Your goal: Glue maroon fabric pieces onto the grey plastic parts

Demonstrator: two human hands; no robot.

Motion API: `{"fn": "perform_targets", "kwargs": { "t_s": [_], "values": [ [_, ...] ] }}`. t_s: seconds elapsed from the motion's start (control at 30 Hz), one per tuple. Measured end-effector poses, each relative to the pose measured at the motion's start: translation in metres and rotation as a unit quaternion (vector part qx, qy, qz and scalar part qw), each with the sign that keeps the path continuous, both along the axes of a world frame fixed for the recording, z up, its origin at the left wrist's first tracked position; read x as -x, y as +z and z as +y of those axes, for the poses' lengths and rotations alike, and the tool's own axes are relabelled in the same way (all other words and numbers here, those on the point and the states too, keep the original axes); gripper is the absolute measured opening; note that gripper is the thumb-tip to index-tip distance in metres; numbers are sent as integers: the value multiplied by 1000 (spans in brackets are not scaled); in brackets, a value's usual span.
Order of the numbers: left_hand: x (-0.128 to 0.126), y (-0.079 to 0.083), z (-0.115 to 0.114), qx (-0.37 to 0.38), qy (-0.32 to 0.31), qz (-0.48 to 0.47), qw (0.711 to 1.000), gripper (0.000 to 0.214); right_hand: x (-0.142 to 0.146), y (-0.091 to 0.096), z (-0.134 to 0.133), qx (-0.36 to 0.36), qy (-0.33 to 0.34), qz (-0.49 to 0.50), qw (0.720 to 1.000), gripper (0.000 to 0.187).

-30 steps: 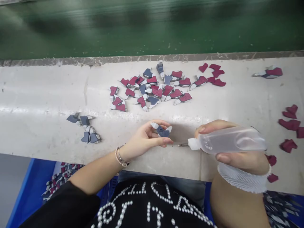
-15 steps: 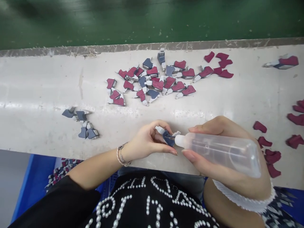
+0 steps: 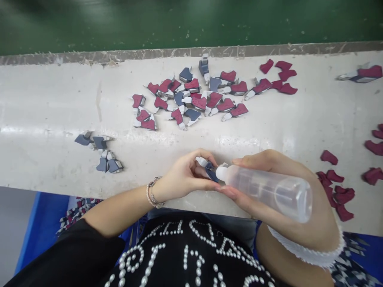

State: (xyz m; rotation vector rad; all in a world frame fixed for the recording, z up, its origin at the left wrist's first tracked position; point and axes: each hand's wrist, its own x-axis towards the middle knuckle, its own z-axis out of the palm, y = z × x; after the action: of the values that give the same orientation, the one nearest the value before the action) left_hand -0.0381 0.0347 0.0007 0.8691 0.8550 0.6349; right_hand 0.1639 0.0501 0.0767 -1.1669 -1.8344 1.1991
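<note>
My left hand point(image 3: 185, 177) pinches a small grey-blue part with white tabs point(image 3: 209, 169) just above the near edge of the white bench point(image 3: 54, 115). My right hand point(image 3: 278, 187) is wrapped round a clear squeeze bottle point(image 3: 269, 191), tilted so its white nozzle touches the part. A pile of red-and-grey parts point(image 3: 194, 99) lies further back at the centre.
Several grey parts point(image 3: 100, 153) lie at the left. Loose red felt pieces point(image 3: 336, 187) are scattered at the right and back right point(image 3: 279, 75). A green conveyor belt point(image 3: 191, 24) runs behind the bench. Blue bins with more parts point(image 3: 44, 223) sit below its front edge.
My right hand has swung the bottle in from the right until its nozzle meets the part. My left hand has kept hold of the part, turning it slightly.
</note>
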Motion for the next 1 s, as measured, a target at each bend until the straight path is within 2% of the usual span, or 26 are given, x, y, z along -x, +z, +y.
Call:
{"fn": "perform_targets", "kwargs": {
  "t_s": [0.2,0.33,0.47,0.67,0.83,1.0],
  "values": [
    [-1,0,1,4,8,-19,1000,45,-2,1,-2,-28,-16,-39,999,21],
    [-1,0,0,-1,7,-13,1000,44,-2,2,-4,-18,-12,-31,999,21],
    [0,-1,-1,2,12,-5,1000,44,0,4,-5,-49,-19,-43,998,22],
    [2,-6,-4,1,16,4,1000,44,4,8,-3,-49,14,-48,998,19],
    [2,-10,-5,2,15,-6,1000,44,3,7,-6,-95,7,-78,992,17],
    [4,-12,-5,-3,10,-3,1000,43,3,5,-11,-128,51,-135,981,28]
  ]
}}
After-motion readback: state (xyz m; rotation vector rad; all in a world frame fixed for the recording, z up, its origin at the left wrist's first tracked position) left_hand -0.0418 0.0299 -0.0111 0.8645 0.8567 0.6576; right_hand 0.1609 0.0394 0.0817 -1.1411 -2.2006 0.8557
